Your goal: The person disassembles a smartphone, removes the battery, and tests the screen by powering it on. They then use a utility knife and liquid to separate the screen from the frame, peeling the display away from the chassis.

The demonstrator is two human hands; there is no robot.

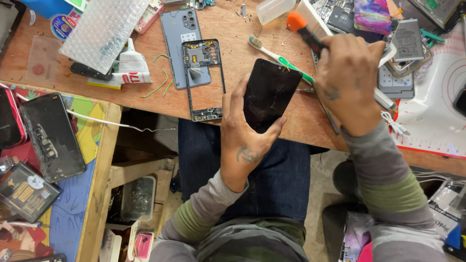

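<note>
Left hand (242, 140) holds a black phone screen panel (271, 94) just over the counter's (233, 29) near edge, thumb on one long side, fingers curled round the other; the grip is closed on the panel, whose glass is dark with fine cracks. Right hand (349, 80) is fisted around a black-handled tool with an orange cap (302, 28), the cap pointing toward the far edge; its working end is hidden under the hand, just beside the panel's right side. A white and green toothbrush (276, 58) lies on the counter behind the panel, running under the right hand. Left of the panel lies an empty black phone mid-frame (204, 82), partly over a grey-blue back cover (180, 29). Further left, a white glue tube (132, 65) and a sheet of bubble wrap (102, 29). On the lower side table at left, a dark phone (52, 136) lies face up with a white cable (121, 123) trailing from it.
</note>
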